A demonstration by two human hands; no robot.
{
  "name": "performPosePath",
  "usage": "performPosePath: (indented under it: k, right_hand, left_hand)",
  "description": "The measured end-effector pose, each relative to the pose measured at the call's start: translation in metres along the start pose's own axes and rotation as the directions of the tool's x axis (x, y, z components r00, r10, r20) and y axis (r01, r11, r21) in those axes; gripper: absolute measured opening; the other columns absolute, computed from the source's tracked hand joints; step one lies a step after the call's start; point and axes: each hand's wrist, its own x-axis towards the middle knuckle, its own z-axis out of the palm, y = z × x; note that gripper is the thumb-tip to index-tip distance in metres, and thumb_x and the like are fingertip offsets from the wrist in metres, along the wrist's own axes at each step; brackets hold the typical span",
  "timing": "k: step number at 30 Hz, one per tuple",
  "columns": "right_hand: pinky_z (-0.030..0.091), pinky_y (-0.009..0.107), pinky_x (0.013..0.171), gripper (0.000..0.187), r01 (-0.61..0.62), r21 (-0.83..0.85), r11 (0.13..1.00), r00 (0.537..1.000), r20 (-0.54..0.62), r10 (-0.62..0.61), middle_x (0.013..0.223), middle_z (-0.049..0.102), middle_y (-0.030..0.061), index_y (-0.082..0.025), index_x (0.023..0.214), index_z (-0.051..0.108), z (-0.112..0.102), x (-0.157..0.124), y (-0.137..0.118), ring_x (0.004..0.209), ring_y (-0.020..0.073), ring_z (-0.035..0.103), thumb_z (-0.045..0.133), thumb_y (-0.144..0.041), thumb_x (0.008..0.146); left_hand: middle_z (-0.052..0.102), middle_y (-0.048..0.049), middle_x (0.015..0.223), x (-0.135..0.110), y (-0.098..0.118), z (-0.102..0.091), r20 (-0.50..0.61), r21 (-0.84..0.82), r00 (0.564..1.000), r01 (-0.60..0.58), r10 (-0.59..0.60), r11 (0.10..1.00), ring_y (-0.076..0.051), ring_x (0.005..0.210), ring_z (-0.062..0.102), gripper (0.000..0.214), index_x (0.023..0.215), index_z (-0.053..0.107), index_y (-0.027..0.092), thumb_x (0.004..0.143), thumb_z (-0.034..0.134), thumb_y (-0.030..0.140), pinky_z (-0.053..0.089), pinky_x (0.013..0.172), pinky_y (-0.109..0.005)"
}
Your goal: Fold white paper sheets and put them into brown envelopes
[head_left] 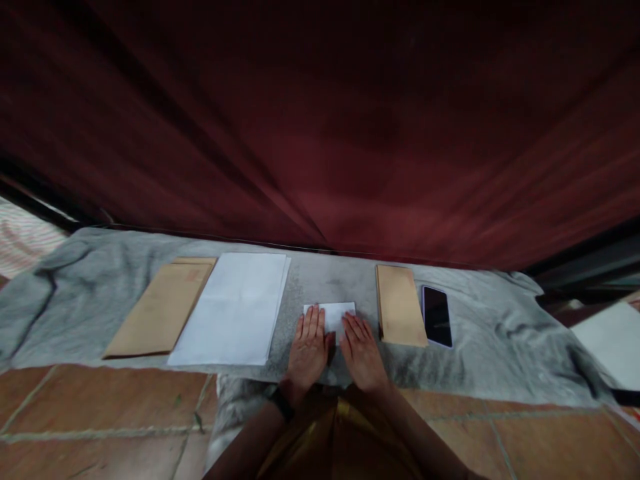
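Observation:
A small white piece of paper [336, 313], apparently folded, lies on the grey cloth in front of me. My left hand [309, 348] rests flat on its left part, fingers stretched out and pointing away from me. On the right part lies my right hand [362, 349], also flat, with its fingers extended. The paper's far edge and a middle strip show between the hands; its near part is hidden under them. To the left is a stack of large white sheets [233, 307]. Some brown envelopes [401, 305] lie to the right of my right hand.
Larger brown envelopes [163, 307] lie left of the white sheets. A phone [437, 317] with a dark screen sits beside the right-hand envelopes. Grey cloth [495, 333] covers the narrow surface. A dark red curtain [350, 167] hangs behind; tiled floor [100, 407] shows in front.

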Motion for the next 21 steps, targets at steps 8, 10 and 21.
performPosePath:
  k: [8,10,21]
  right_hand:
    - [0.03,0.051,0.123,0.051,0.097,-0.049,0.994,0.995,0.04,-0.095,0.16,0.04,0.0132,-0.014,0.155,0.039,0.024,0.036,0.001,0.15,0.0234,0.034,0.035,-0.024,0.105]
    - [0.031,0.053,0.122,0.052,0.087,-0.08,0.993,0.996,0.024,-0.085,0.162,0.037,0.0132,-0.016,0.157,0.037,0.026,0.031,0.005,0.151,0.0247,0.032,0.037,-0.025,0.105]
    - [0.031,0.054,0.119,0.054,0.002,-0.195,0.981,0.997,-0.076,-0.017,0.161,0.036,0.0195,-0.011,0.155,0.04,0.027,0.014,0.012,0.15,0.0325,0.033,0.04,-0.034,0.106]
  left_hand:
    - [0.038,-0.017,0.161,-0.003,-0.002,-0.003,0.005,-0.013,1.0,-0.012,0.012,1.0,-0.028,0.152,0.031,0.064,0.158,0.029,0.009,0.097,0.04,0.024,0.032,0.123,-0.052]
    - [0.037,-0.0174,0.161,-0.005,-0.004,-0.002,-0.011,-0.031,1.0,0.01,-0.011,0.999,-0.028,0.152,0.032,0.066,0.159,0.026,0.009,0.098,0.04,0.027,0.032,0.122,-0.051]
    - [0.036,-0.021,0.161,-0.021,-0.014,-0.005,-0.018,-0.044,0.995,0.097,-0.098,0.994,-0.03,0.151,0.034,0.068,0.156,0.031,0.005,0.1,0.043,0.042,0.035,0.121,-0.049]
